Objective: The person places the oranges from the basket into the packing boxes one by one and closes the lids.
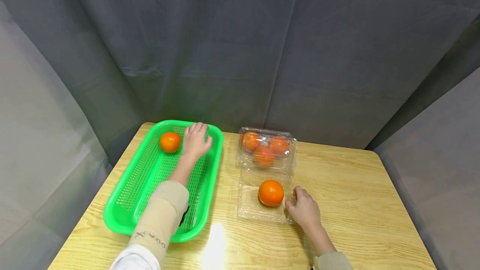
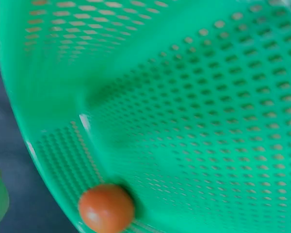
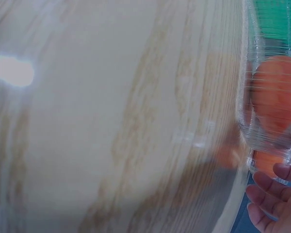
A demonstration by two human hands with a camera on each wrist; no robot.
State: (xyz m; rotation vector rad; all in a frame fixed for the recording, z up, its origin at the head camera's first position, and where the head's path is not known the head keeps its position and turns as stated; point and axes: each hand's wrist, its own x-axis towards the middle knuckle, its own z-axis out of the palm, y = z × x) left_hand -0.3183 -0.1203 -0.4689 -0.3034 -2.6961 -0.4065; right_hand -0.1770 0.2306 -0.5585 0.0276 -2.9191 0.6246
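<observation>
Landmark: the clear plastic clamshell box (image 1: 265, 203) near the table's (image 1: 356, 203) middle. Its tray half holds one orange fruit (image 1: 271, 193); the raised lid half behind shows three more fruits (image 1: 264, 148) through the plastic. The right hand (image 1: 304, 210) rests at the box's right front corner, fingers loosely curled against the rim; whether they pinch the plastic cannot be told. Left of the box lies a green perforated tray (image 1: 127, 203); a single fruit (image 1: 170, 142) sits at its far end. The left hand (image 1: 196, 140) lies inside the tray just beside that fruit, fingers extended, holding nothing. A grey curtain (image 1: 240, 45) encloses the table.
</observation>
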